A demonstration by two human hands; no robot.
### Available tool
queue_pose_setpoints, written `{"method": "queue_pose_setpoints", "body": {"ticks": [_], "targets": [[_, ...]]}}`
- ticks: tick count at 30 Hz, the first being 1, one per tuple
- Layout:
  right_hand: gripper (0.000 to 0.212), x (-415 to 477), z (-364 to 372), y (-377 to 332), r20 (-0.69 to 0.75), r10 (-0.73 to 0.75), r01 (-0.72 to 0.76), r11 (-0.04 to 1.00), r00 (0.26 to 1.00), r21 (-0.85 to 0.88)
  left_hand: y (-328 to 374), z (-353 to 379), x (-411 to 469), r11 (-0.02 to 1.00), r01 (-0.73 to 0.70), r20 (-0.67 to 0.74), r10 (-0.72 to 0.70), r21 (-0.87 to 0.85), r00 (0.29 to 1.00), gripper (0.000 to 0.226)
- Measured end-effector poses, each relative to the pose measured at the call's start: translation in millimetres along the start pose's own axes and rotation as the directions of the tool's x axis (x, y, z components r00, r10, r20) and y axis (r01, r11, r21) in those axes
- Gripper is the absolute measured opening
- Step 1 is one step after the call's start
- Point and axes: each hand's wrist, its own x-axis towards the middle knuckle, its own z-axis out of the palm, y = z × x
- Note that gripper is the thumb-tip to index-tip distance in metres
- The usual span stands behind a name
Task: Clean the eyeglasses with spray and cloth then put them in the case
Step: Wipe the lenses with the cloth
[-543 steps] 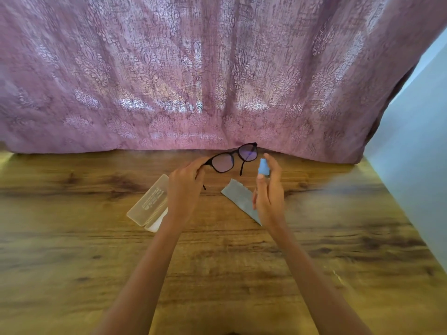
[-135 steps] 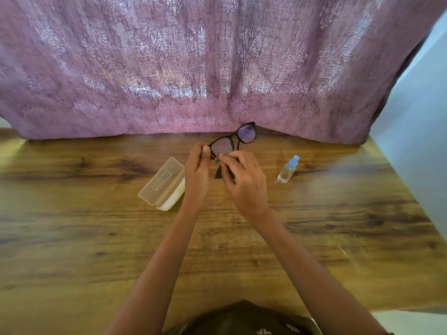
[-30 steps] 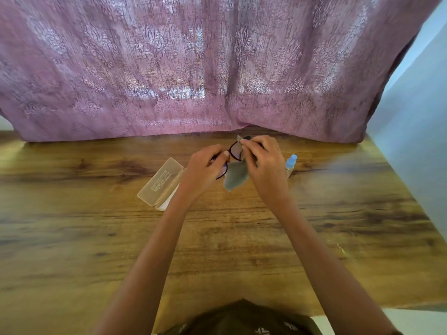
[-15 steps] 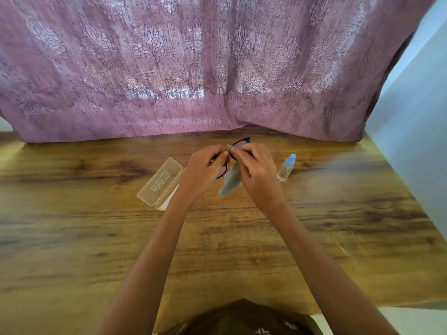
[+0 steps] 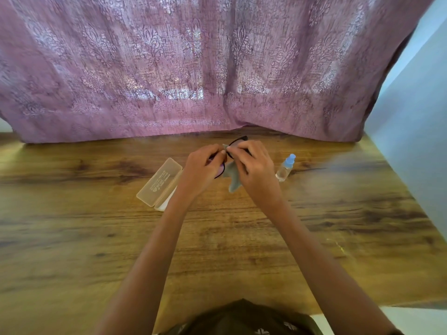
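two hands meet above the middle of the wooden surface [image 5: 242,238], and we hold the eyeglasses [image 5: 238,141] up between them rather than resting them down, likely so both faces of a lens can be reached at once. our left hand [image 5: 203,165] is pinched on the frame at its near end, steadying it; one dark rim curves out just below those fingers. our right hand [image 5: 254,165] is pressed together around the grey cloth [image 5: 233,177], thumb and fingers squeezing a fold of it against the far lens, while the loose tail of the cloth hangs down between the two wrists. only the top arc of the far rim shows above our right knuckles, so how much of the lens is covered we cannot tell.

the spray bottle [image 5: 286,168] stands upright just right of our right hand, apart from it, which suggests the spraying is done. the case [image 5: 159,182] lies open on the surface just left of our left wrist, lid tipped back and nothing visible in it, near enough for the glasses to go in once the wiping ends.
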Motion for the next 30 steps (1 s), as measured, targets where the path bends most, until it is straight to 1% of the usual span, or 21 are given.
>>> {"method": "queue_pose_setpoints", "body": {"ticks": [6,10,12,18,20,23,25,27,30], "targets": [[0.017,9,-3,10,-0.074,0.148,-0.151,0.988,0.986,-0.043,0,0,-3,0.999,0.031,-0.033,-0.032,-0.024,0.999,0.025],[0.016,0,-5,9,-0.084,0.171,-0.174,0.984,0.982,-0.028,-1,0,-3,0.996,0.07,-0.038,-0.072,-0.055,0.997,0.026],[0.016,-8,-4,3,-0.08,0.16,-0.163,0.986,0.984,-0.034,-2,-1,-3,0.993,0.09,-0.048,-0.094,-0.074,0.994,0.027],[0.019,-14,1,-8,-0.027,0.017,-0.018,1.0,0.999,-0.013,-3,-1,-2,0.993,0.096,-0.042,-0.099,-0.061,0.994,0.03],[0.02,-10,0,-3,-0.031,0.031,-0.032,0.999,0.999,-0.031,-3,-2,-2,0.993,0.098,-0.042,-0.1,-0.061,0.994,0.03],[0.018,-4,-2,7,-0.093,0.101,-0.106,0.993,0.991,-0.049,-4,-4,-1,0.995,0.091,-0.042,-0.093,-0.051,0.995,0.027],[0.017,-3,-3,11,-0.109,0.105,-0.111,0.993,0.988,-0.046,-3,-5,-1,0.995,0.079,-0.053,-0.082,-0.06,0.995,0.028],[0.017,-6,-2,10,-0.097,0.064,-0.069,0.996,0.993,-0.048,-2,-4,0,0.995,0.071,-0.055,-0.075,-0.073,0.996,0.028],[0.019,-12,3,3,-0.03,-0.019,0.017,0.998,0.999,-0.053,-2,-1,2,0.995,0.068,-0.049,-0.072,-0.077,0.996,0.032]]}}
